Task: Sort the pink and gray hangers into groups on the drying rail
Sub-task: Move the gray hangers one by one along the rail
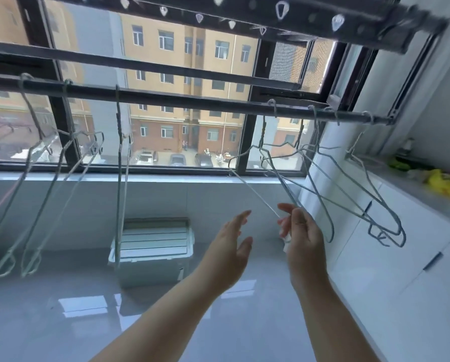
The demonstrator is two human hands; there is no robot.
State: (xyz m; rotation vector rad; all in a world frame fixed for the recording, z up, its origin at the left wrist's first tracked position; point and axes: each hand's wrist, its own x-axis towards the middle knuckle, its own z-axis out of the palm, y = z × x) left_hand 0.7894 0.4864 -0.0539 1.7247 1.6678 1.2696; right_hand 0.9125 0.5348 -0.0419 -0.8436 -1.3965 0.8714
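Wire hanger, pale and seemingly coated, pinched at its lower corner by the right hand, with its hook on the drying rail high above that hand; left hand spread, holding nothing, just beside the right. Judged light, springy and slick, apt to swing and to snag the grey hangers bunched just beyond the right hand; best taken at the neck under the hook to lift, the corner serving only to steer. Far hangers hang well out past the left hand, tint uncertain.
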